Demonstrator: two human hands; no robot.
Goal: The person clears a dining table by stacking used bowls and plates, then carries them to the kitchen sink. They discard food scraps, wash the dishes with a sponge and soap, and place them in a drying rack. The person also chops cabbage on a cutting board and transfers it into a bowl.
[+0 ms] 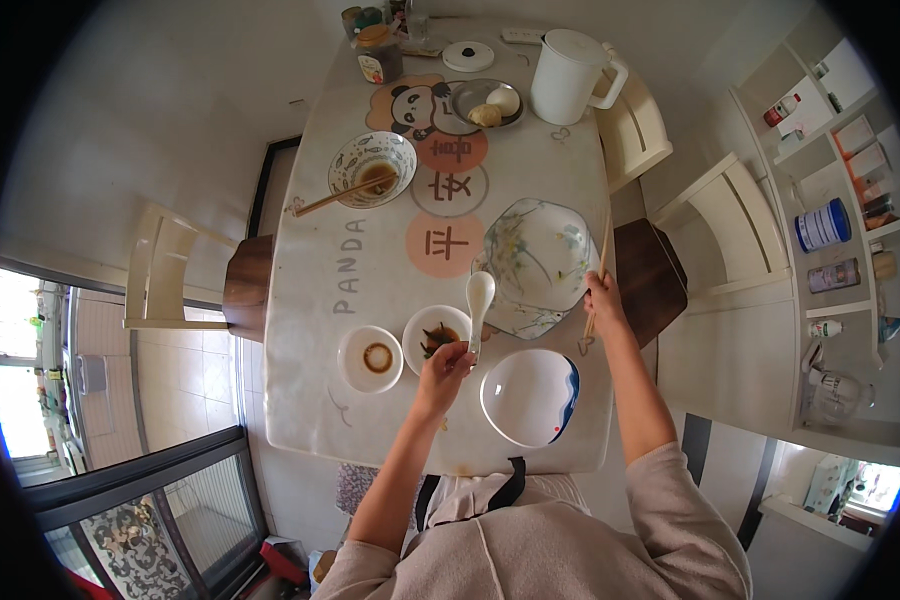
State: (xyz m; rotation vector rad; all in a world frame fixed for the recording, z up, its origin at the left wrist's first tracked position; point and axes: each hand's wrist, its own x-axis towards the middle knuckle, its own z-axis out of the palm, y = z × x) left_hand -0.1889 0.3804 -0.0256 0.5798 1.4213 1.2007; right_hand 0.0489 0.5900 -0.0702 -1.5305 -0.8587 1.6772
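Note:
My left hand [447, 372] pinches the handle of a white soup spoon [480, 295], bowl end pointing away from me. It is over the edge of a small white dish [411, 340] of dark sauce with dark green pieces. My right hand [602, 297] grips a pair of wooden chopsticks [605, 246] at the right edge of a flower-patterned plate [530, 240] with a few small scraps on it. Nearest me stands a white bowl [522, 400] with a blue wave design. Left of the sauce dish is a small white bowl [344, 370] with brown residue.
Farther left, a patterned bowl [348, 155] holds brown liquid, with chopsticks [330, 198] across its rim. At the back are a metal plate [462, 92] with an egg and a yellowish lump, a white kettle [565, 80], a lid [468, 56] and a jar [378, 58]. Chairs flank the table.

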